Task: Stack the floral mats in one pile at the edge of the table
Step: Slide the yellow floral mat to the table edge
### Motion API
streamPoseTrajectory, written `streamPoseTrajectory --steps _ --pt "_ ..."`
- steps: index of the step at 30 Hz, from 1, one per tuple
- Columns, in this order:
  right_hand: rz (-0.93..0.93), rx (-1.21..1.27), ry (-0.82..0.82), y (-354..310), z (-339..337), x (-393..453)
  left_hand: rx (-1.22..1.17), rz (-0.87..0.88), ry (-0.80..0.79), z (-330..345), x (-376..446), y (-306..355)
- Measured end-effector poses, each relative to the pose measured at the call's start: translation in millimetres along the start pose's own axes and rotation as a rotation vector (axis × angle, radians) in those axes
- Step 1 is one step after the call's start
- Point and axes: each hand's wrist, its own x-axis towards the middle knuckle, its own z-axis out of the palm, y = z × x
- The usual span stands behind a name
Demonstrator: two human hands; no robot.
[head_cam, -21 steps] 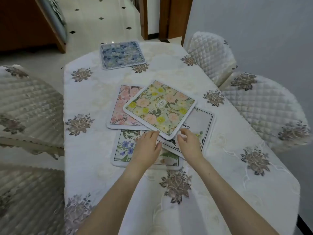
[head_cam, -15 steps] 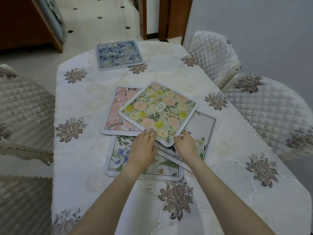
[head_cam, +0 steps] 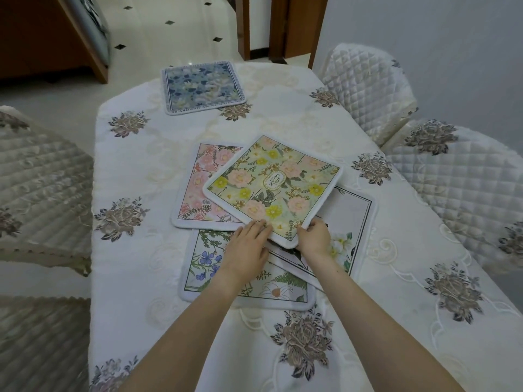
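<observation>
A green mat (head_cam: 273, 188) with yellow and pink flowers lies turned on top of a loose heap in the middle of the table. Under it are a pink floral mat (head_cam: 195, 188), a white mat with blue flowers (head_cam: 206, 264) and a pale mat with white flowers (head_cam: 349, 222). My left hand (head_cam: 249, 248) rests flat on the green mat's near edge. My right hand (head_cam: 314, 237) pinches the green mat's near right edge. A blue floral mat (head_cam: 202, 87) lies alone at the far edge.
The table wears a white embroidered cloth (head_cam: 382, 278). Quilted chairs stand at the right (head_cam: 464, 188), far right (head_cam: 368, 86) and left (head_cam: 39, 190). A tiled floor and a doorway lie beyond the table.
The green mat has turned and shifted slightly toward the right on the heap. My right hand has closed on its near right edge; my left hand stays flat on it.
</observation>
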Motion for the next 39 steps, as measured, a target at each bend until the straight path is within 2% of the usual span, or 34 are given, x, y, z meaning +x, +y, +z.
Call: streamPoseTrajectory --steps 8,13,16,20,22,25,28,33,39 --pt "-0.090 -0.186 -0.084 51.6 -61.1 -42.2 -0.041 -0.089 0.067 -9.7 -47.4 7.2" --pt "-0.084 -0.288 -0.185 104.6 -104.1 -86.2 -0.163 -0.366 0.159 1.1 -126.7 19.7" --pt "-0.083 -0.349 -0.252 135.8 -122.5 -110.1 -0.255 -0.534 0.144 7.4 -168.6 34.5" --pt "-0.085 -0.409 -0.373 162.7 -148.3 -132.5 -0.306 -0.630 0.120 21.3 -210.3 61.9" --pt "-0.138 -0.472 -0.339 168.0 -156.2 -139.0 -0.313 -0.661 0.138 26.5 -221.2 72.2" --pt "-0.292 -0.577 -0.195 166.9 -158.5 -141.1 -0.309 -0.691 0.157 33.1 -230.0 85.1" --pt "-0.306 -0.566 -0.140 165.5 -155.1 -144.5 -0.333 -0.719 0.177 38.8 -237.6 96.4" --pt "-0.336 -0.682 -0.126 174.6 -153.9 -152.8 -0.376 -0.760 0.213 47.2 -254.4 112.5" --pt "-0.368 -0.730 -0.213 192.5 -170.3 -172.0 -0.404 -0.810 0.198 58.3 -297.0 132.2"
